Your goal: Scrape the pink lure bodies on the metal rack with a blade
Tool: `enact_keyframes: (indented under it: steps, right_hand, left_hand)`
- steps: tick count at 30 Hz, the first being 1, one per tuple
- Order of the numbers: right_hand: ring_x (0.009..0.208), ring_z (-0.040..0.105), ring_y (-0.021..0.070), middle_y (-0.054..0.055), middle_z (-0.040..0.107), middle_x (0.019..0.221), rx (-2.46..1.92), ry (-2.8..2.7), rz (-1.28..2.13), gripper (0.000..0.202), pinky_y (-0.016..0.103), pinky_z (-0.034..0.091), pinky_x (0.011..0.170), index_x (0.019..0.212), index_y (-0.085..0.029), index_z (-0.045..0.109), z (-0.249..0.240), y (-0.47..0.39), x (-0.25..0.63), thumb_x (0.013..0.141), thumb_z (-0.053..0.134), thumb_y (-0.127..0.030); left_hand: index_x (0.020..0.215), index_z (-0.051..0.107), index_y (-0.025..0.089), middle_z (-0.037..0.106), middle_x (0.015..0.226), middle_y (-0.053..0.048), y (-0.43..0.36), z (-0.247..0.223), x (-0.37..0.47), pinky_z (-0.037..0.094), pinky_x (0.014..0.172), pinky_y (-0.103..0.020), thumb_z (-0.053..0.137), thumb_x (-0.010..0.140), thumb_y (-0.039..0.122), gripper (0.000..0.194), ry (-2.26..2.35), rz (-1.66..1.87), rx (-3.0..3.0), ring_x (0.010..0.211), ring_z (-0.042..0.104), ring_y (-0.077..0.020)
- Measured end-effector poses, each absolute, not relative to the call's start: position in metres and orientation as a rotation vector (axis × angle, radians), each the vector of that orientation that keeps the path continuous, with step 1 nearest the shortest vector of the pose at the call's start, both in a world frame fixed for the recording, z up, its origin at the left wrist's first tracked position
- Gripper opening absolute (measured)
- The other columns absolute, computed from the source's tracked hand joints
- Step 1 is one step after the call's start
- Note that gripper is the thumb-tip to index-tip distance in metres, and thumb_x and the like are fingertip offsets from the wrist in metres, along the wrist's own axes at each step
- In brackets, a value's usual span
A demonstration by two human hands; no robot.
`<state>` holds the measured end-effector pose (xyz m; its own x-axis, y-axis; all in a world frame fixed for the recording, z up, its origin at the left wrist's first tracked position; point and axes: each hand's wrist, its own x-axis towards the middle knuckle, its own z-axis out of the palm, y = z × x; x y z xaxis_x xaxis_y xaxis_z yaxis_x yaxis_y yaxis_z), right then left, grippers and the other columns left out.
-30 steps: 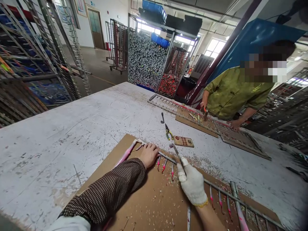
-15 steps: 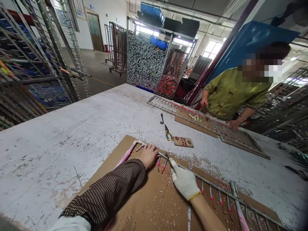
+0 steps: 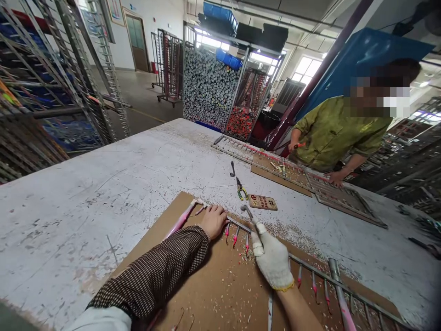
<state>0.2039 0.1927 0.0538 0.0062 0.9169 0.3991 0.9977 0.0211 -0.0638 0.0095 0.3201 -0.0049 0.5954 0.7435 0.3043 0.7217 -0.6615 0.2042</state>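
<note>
My bare left hand (image 3: pixel 214 222), in a checked sleeve, is closed over the bar of a metal rack (image 3: pixel 312 266) near its far left corner. Short prongs with pink paint and hooked ends hang from this bar. My right hand (image 3: pixel 274 262) wears a white glove and grips a metal tool with a curled tip (image 3: pixel 246 210). That tip is raised just beyond the bar, apart from it. Beneath the rack lies brown cardboard (image 3: pixel 213 285), strewn with small paint flakes.
Pliers (image 3: pixel 241 189), a small dark tool (image 3: pixel 232 169) and a phone-like slab (image 3: pixel 262 202) lie on the white table (image 3: pixel 113 193). Across it, a person in green (image 3: pixel 330 133) works at another rack (image 3: pixel 303 172). Tall racks (image 3: pixel 86 69) stand at left.
My right hand has shifted right along the bar, and the tool's tip has lifted off it. Another pink prong now shows. My left hand stays put. The other person's red tool has come into view.
</note>
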Motion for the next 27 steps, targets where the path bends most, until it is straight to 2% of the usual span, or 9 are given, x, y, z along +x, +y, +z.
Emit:
enact_keyframes:
  steps: [2, 6, 10, 12, 17, 20, 22, 24, 27]
  right_hand:
    - [0.061, 0.066, 0.0181, 0.005, 0.073, 0.073, -1.97, -2.01, -0.375, 0.046, 0.025, 0.041, 0.058, 0.142, -0.022, 0.054, 0.053, 0.191, 0.205, 0.1, 0.039, -0.031]
    - [0.056, 0.065, 0.0166, 0.001, 0.072, 0.07, -2.015, -2.253, -0.303, 0.047, 0.024, 0.035, 0.052, 0.139, -0.027, 0.057, 0.048, 0.188, 0.208, 0.093, 0.048, -0.022]
    - [0.06, 0.064, 0.0159, 0.003, 0.071, 0.071, -1.884, -2.017, -0.467, 0.044, 0.025, 0.039, 0.06, 0.141, -0.021, 0.054, 0.048, 0.185, 0.21, 0.1, 0.041, -0.031]
    - [0.058, 0.062, 0.0162, 0.003, 0.069, 0.068, -1.904, -2.012, -0.497, 0.046, 0.026, 0.038, 0.058, 0.142, -0.019, 0.053, 0.046, 0.186, 0.209, 0.1, 0.04, -0.031]
    - [0.057, 0.063, 0.0151, 0.001, 0.072, 0.071, -2.017, -2.261, -0.33, 0.047, 0.024, 0.034, 0.053, 0.138, -0.028, 0.057, 0.042, 0.186, 0.209, 0.093, 0.046, -0.021]
    - [0.059, 0.063, 0.0152, 0.004, 0.071, 0.071, -1.901, -2.052, -0.477, 0.044, 0.024, 0.038, 0.058, 0.139, -0.021, 0.057, 0.042, 0.186, 0.21, 0.1, 0.04, -0.03]
    - [0.057, 0.061, 0.0159, 0.005, 0.068, 0.066, -1.893, -2.028, -0.509, 0.045, 0.025, 0.039, 0.059, 0.14, -0.018, 0.056, 0.041, 0.186, 0.209, 0.1, 0.04, -0.031]
    - [0.056, 0.061, 0.0164, 0.003, 0.069, 0.065, -1.987, -2.16, -0.416, 0.047, 0.025, 0.038, 0.057, 0.141, -0.022, 0.054, 0.04, 0.187, 0.208, 0.096, 0.044, -0.026]
    - [0.06, 0.065, 0.016, 0.002, 0.074, 0.075, -2.067, -2.251, -0.282, 0.049, 0.024, 0.038, 0.055, 0.142, -0.029, 0.053, 0.039, 0.186, 0.207, 0.094, 0.045, -0.022]
  left_hand:
    - [0.091, 0.066, 0.018, 0.061, 0.101, -0.009, 0.32, -0.005, 0.01, 0.036, 0.088, -0.041, 0.05, 0.099, 0.04, 0.028, 1.273, 0.563, 2.752, 0.099, 0.051, -0.0245]
    - [0.091, 0.067, 0.018, 0.061, 0.101, -0.009, 0.321, -0.006, 0.01, 0.036, 0.087, -0.04, 0.05, 0.099, 0.04, 0.029, 1.277, 0.573, 2.747, 0.098, 0.051, -0.0242]
    - [0.091, 0.067, 0.017, 0.061, 0.102, -0.009, 0.32, -0.005, 0.01, 0.036, 0.087, -0.04, 0.049, 0.099, 0.041, 0.031, 1.29, 0.55, 2.759, 0.099, 0.05, -0.0248]
    - [0.092, 0.067, 0.017, 0.061, 0.102, -0.009, 0.32, -0.004, 0.009, 0.036, 0.087, -0.04, 0.049, 0.099, 0.041, 0.03, 1.294, 0.544, 2.751, 0.099, 0.05, -0.0247]
    - [0.091, 0.067, 0.018, 0.061, 0.103, -0.009, 0.321, -0.005, 0.009, 0.036, 0.086, -0.039, 0.051, 0.099, 0.04, 0.028, 1.279, 0.553, 2.727, 0.1, 0.051, -0.0245]
    - [0.093, 0.067, 0.018, 0.061, 0.104, -0.009, 0.321, -0.005, 0.009, 0.035, 0.088, -0.04, 0.052, 0.099, 0.038, 0.026, 1.279, 0.568, 2.737, 0.101, 0.051, -0.0247]
    - [0.093, 0.067, 0.018, 0.061, 0.103, -0.009, 0.321, -0.005, 0.009, 0.035, 0.088, -0.041, 0.052, 0.099, 0.038, 0.026, 1.282, 0.562, 2.74, 0.101, 0.051, -0.0248]
    - [0.092, 0.067, 0.018, 0.061, 0.102, -0.009, 0.321, -0.005, 0.009, 0.035, 0.088, -0.04, 0.052, 0.098, 0.039, 0.026, 1.277, 0.554, 2.734, 0.101, 0.051, -0.0246]
    - [0.091, 0.067, 0.018, 0.061, 0.101, -0.008, 0.321, -0.007, 0.009, 0.035, 0.087, -0.04, 0.052, 0.098, 0.039, 0.027, 1.267, 0.563, 2.733, 0.1, 0.051, -0.0243]
